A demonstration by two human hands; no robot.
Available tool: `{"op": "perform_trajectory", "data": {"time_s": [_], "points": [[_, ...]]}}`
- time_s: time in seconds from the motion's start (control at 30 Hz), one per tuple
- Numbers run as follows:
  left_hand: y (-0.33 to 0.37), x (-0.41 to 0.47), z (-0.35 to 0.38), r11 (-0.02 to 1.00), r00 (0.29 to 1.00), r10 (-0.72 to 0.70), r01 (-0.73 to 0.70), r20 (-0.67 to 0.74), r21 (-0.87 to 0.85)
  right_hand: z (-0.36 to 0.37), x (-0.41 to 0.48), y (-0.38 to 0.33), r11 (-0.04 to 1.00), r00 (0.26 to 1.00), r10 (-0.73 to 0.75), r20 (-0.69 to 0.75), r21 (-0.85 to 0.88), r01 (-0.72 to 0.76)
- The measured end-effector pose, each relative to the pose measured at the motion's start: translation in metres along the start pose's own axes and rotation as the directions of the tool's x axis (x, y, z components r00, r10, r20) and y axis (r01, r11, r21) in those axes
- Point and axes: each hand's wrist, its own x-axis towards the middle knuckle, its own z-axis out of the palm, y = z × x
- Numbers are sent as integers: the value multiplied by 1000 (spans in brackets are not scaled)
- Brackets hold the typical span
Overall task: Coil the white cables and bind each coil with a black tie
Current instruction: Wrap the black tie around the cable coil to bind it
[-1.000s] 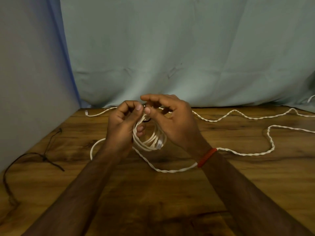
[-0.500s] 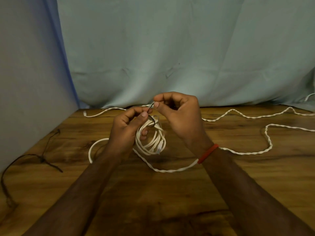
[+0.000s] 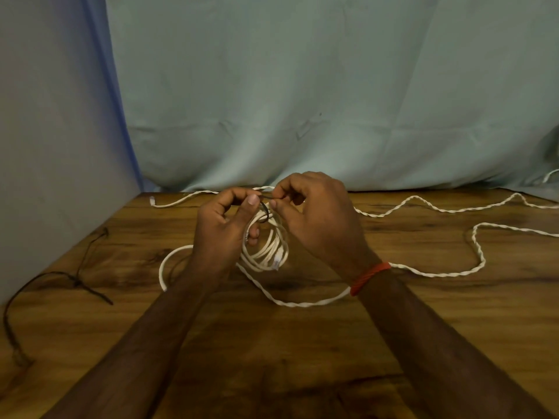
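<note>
While both hands meet over the middle of the wooden worktop (image 3: pixel 302 343), toward its far edge, the head view records the following. The left hand (image 3: pixel 223 234) has its fingers curled; thumb and forefinger pinch one end of the black tie (image 3: pixel 265 211), and a lower finger shows through the coil of white cable (image 3: pixel 269 249), which hangs from this hand. The right hand (image 3: pixel 317 225), also curled, pinches the tie's other end between thumb and forefinger. The tie loops round the top of the coil. A red thread band (image 3: pixel 369 278) sits on the right wrist. A twisted white cable (image 3: pixel 423 272) trails uncoiled from beneath the hands toward the right edge. A black cord (image 3: pixel 60 276) lies near the left edge. A pale cloth (image 3: pixel 302 101) hangs behind the far edge.
</note>
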Motion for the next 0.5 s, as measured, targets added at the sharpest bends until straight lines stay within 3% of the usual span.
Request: {"op": "perform_trajectory", "data": {"time_s": [0.13,0.3,0.5], "points": [[-1,0,0,1000,1000,-9,8,-25,-22,3,-2,-2,998,1000,-1,31,-62,3],[-2,0,0,1000,998,27,-27,-60,-2,1,-1,-8,962,987,150,59,220,-159],[-7,-1,-1,989,990,127,-122,-62,82,-3,1,-10,763,920,295,260,516,-390]]}}
